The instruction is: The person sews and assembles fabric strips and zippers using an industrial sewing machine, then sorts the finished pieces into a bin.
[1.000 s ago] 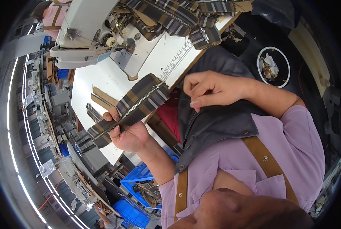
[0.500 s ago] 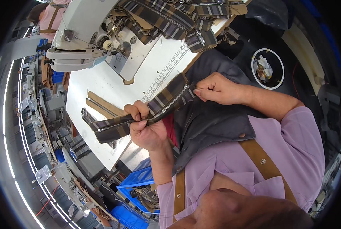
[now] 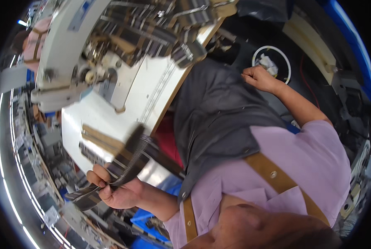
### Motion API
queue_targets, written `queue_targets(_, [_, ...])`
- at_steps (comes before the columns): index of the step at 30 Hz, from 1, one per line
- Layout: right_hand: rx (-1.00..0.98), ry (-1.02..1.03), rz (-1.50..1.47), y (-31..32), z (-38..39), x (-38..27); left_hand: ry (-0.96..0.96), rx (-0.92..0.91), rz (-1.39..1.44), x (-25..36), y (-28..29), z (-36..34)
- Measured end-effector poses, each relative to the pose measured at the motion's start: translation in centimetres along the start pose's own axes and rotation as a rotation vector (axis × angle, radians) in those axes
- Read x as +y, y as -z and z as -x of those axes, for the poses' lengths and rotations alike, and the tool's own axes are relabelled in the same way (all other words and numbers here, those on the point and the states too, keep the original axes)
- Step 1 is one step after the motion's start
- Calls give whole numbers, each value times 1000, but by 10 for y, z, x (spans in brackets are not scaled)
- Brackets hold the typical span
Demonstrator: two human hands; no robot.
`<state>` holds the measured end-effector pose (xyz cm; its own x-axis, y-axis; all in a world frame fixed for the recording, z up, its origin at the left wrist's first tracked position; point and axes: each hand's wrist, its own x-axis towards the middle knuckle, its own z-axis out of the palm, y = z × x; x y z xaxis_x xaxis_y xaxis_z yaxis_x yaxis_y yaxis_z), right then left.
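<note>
Left hand (image 3: 117,191) at about 7 o'clock in the view, fingers curled shut, pinching a plaid fabric strip (image 3: 127,159). Strip is dark grey with tan and white stripes, blurred; it runs from the fist up toward 1 o'clock over the edge of the white sewing table (image 3: 110,112), and a shorter end sticks out of the fist toward 8 o'clock.

Right hand (image 3: 258,78) at about 1 o'clock, well apart from the left. Fingers loosely curled, resting on the edge of the dark grey apron (image 3: 216,112) that covers the lap; cannot tell whether it holds anything.

Just beyond the right hand, toward 1 o'clock, a white-rimmed round bin (image 3: 286,62) on the floor with light scraps inside.

Industrial sewing machine (image 3: 69,41), off-white, at 10 to 11 o'clock on the table. More plaid fabric pieces (image 3: 160,29) piled at 12 o'clock by the machine. Tan strips (image 3: 100,139) lie flat on the table just beside the held strip. Person wears a lilac shirt (image 3: 302,166) with tan straps. Blue crate (image 3: 146,220) at 6 o'clock under the table.
</note>
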<state>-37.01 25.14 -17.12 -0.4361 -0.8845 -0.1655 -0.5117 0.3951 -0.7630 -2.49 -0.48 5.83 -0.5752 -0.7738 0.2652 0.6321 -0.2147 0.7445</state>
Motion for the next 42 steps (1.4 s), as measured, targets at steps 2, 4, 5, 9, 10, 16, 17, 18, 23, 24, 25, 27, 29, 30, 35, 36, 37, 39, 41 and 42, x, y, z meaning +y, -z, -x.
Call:
queue_targets(2, [152,-261,-11,20,-2,63,80,-27,126,-17,7,-5])
queue_targets(4, [298,-240,64,61,7,105,135,20,122,-26,-1,-3])
queue_targets(5, [360,-334,52,81,17,125,188,-25,121,-27,5,-2])
queue_targets(9, [366,-538,340,140,49,167,232,17,88,-32,34,4])
queue_targets(10, [332,-582,397,143,53,175,248,-6,75,-36,31,4])
queue_targets(16, [281,-526,695,134,55,189,250,107,63,-46,18,4])
queue_targets(17, [272,-550,726,133,55,189,260,94,62,-46,16,4])
queue_targets(18, [271,-555,725,132,56,191,271,81,61,-46,16,3])
queue_targets(23, [-163,-485,1003,114,51,198,256,114,10,-51,21,3])
queue_targets(24, [-168,-485,1005,114,47,199,261,101,-7,-52,21,4])
queue_targets(25, [-229,-515,1050,113,42,196,264,105,-7,-52,21,4])
queue_targets(27, [-336,-560,1137,114,35,181,262,130,-21,-55,21,4])
queue_targets(29, [-386,-566,1170,110,37,178,275,120,-20,-57,20,2])
queue_targets(30, [-432,-570,1205,111,38,176,284,109,-18,-61,20,1])
queue_targets(35, [-478,-635,1182,116,16,141,271,144,-53,-63,17,7])
queue_targets(36, [-267,-623,1193,116,16,141,270,151,-59,-63,17,8])
queue_targets(37, [-284,-641,1186,118,16,141,270,152,-59,-64,20,9])
queue_targets(39, [-220,-597,1194,112,34,174,294,78,59,-65,28,8])
queue_targets(41, [-164,-527,1199,111,31,170,304,77,45,-65,32,8])
queue_targets(42, [-300,-626,1077,122,18,131,309,82,28,-64,33,11])
